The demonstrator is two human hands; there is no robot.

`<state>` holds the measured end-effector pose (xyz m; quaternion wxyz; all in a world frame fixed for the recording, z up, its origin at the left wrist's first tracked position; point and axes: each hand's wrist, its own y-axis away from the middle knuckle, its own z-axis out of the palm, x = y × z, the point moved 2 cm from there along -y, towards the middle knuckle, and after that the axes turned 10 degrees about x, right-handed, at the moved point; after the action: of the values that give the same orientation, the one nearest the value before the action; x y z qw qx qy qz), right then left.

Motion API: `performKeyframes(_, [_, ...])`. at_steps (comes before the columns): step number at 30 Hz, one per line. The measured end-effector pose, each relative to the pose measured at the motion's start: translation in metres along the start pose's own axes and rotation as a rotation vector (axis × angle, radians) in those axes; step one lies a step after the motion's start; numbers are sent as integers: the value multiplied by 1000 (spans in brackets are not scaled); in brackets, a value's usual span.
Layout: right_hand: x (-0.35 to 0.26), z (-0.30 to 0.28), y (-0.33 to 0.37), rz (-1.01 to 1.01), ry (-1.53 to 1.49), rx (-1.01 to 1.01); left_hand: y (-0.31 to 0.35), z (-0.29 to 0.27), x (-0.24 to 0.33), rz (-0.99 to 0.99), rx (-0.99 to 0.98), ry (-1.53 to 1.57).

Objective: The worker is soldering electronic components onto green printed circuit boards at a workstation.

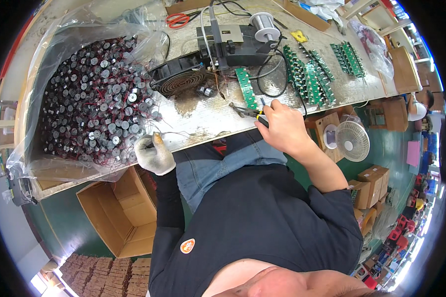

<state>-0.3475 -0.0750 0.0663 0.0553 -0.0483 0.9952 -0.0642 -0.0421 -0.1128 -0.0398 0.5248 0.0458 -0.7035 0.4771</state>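
Observation:
My left hand [154, 154], in a white glove, is closed at the table's front edge beside the pile of small round metal parts with red wires [99, 99]. Thin wires [176, 132] stick out to the right from its fingertips; whatever else it may hold is hidden. My right hand [285, 126], bare, grips pliers [244, 110] with black and yellow handles, their jaws pointing left over the tabletop. Just beyond the pliers lies a green circuit board strip [246, 88]. One loose round metal part [206, 91] rests between the pile and that strip.
A soldering stand [228, 47] with a solder wire spool [265, 27] stands at the back. Left of it is a black round-grilled fan [182, 81]. Rows of green boards [309, 74] lie to the right. Red scissors [177, 20] lie far back. Below are a cardboard box [121, 213] and a white fan [352, 141].

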Motion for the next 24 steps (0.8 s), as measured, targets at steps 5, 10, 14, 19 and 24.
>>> performKeyframes(5, [4,-6,4,-1,46,14,2,1,-1,-25,-4,16])
performKeyframes(10, [32,-28,23,153,-41,34,4,-2,-5,-35,20,19])
performKeyframes(14, [59,-21,33,192,37,34,5,-1,-5,-19,28,9])
performKeyframes(19, [57,-19,25,178,75,-6,4,-4,-5,-33,-14,-50])
performKeyframes(24, [54,-19,18,130,102,-17,4,-2,-3,-26,6,-23])
